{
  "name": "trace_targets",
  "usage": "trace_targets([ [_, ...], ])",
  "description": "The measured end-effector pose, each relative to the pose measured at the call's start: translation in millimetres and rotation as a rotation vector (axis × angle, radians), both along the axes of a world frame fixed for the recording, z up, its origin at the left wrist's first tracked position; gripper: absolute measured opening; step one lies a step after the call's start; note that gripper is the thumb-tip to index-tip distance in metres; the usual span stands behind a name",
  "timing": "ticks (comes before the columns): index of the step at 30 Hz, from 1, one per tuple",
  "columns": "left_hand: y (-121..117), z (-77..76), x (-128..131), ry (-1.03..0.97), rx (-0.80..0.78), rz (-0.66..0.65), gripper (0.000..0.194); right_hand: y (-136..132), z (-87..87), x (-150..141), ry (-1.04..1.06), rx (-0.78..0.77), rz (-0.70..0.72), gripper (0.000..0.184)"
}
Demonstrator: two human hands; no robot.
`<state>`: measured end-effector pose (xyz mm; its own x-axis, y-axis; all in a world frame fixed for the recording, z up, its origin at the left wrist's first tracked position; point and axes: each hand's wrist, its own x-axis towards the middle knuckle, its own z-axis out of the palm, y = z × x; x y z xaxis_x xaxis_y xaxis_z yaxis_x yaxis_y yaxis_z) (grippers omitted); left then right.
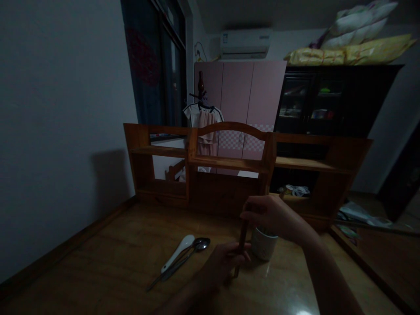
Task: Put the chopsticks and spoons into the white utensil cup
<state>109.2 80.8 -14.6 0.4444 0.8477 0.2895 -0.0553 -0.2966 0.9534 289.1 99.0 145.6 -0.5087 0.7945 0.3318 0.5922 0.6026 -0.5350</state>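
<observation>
Dark brown chopsticks stand nearly upright above the wooden table, their lower end close to its surface. My right hand pinches them near the top. Lower down, the fingers of my left hand close around them. How many sticks there are is hard to make out in the dim light. Just right of them stands a white cup, partly behind my right hand, its contents mostly hidden. Left of my left hand lie a white spoon and, beside it, metal spoons that partly overlap.
A wooden shelf unit with several compartments rises along the table's back edge. A white wall borders the left side. Beyond the shelf stand a pink wardrobe and a dark cabinet.
</observation>
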Motion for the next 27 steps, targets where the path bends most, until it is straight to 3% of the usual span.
trace_targets([
  [4, 3.1, -6.0, 0.3, 0.008, 0.019, 0.019, 0.019, -1.2, 1.3, 0.1, -0.002, -0.009, 0.01, 0.015],
  [20, 0.8, -5.7, 2.0, 0.018, 0.035, 0.052, 0.024, -2.2, 1.2, -0.4, -0.023, 0.029, 0.011, 0.014],
  [24, 5.6, -6.4, -1.2, 0.018, -0.001, 0.03, 0.036, 0.7, 0.8, 1.1, -0.024, 0.065, 0.006, 0.02],
  [27, 11.5, -9.4, -4.2, -0.058, -0.081, 0.016, 0.045, 0.8, 8.7, 15.7, 0.046, 0.002, -0.013, 0.024],
])
